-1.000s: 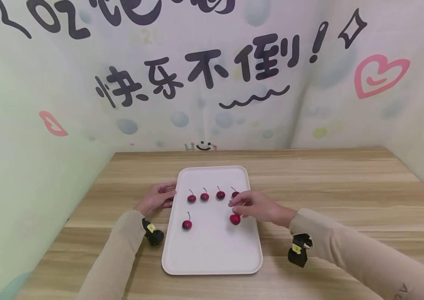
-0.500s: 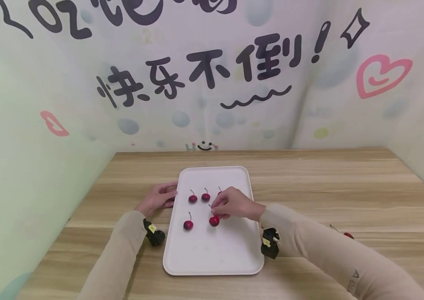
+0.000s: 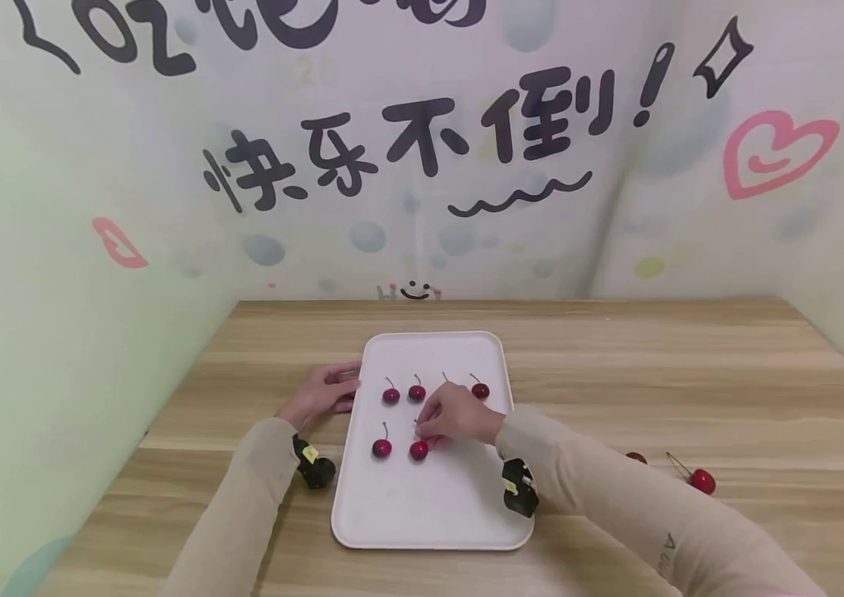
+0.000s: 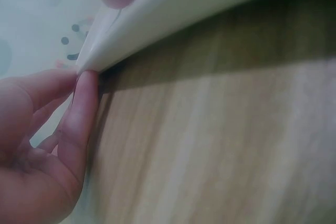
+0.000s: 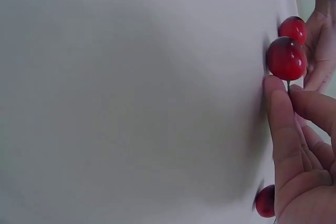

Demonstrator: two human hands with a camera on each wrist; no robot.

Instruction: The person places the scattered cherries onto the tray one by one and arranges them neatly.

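We're seeing a wooden table carrying a white tray. We're logging hands apart: left hand is pinching the tray's left edge, right hand is pinching a cherry by its stem, nearer the left edge than the right. We're not telling whether it's touching. Two loose cherries are lying beyond the right edge.

Cherries on tray and right of it
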